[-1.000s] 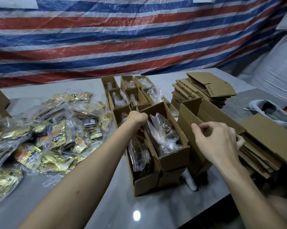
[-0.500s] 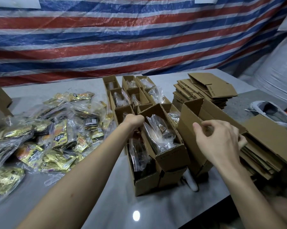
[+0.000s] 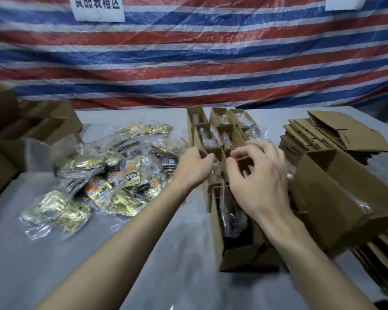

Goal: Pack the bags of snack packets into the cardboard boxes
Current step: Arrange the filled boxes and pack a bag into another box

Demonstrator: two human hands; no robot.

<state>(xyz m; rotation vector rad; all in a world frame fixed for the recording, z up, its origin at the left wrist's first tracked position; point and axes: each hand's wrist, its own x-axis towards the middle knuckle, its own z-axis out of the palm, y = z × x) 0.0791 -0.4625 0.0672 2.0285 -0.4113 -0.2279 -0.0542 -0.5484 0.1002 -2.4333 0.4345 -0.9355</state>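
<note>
**Packing progress check: maybe half done, big pile still waiting**

From where I'm watching, the desk (image 3: 177,253) splits into done and not done. Biggest thing left is the heap of bagged snack packets (image 3: 112,175) on the left side, loose on the surface and well apart from any box, so plenty still has to go in. On the right sits a stack of flat unfolded cartons (image 3: 336,135), which I'd guess means more boxes still need setting up. One opened carton (image 3: 345,198) lies tipped over just beside the filled row.

In the middle are the filled boxes (image 3: 222,133), standing in rows with clear bags visible inside, tops not closed. The nearest box (image 3: 235,231) has a bag in it too.

Left hand (image 3: 194,168) has curled fingers at a box edge, and I can't tell if it's actually pinching anything. Right hand (image 3: 255,175) hovers over the boxes, fingers bent, thumb and forefinger close together; too blurry to say it holds something.
</note>
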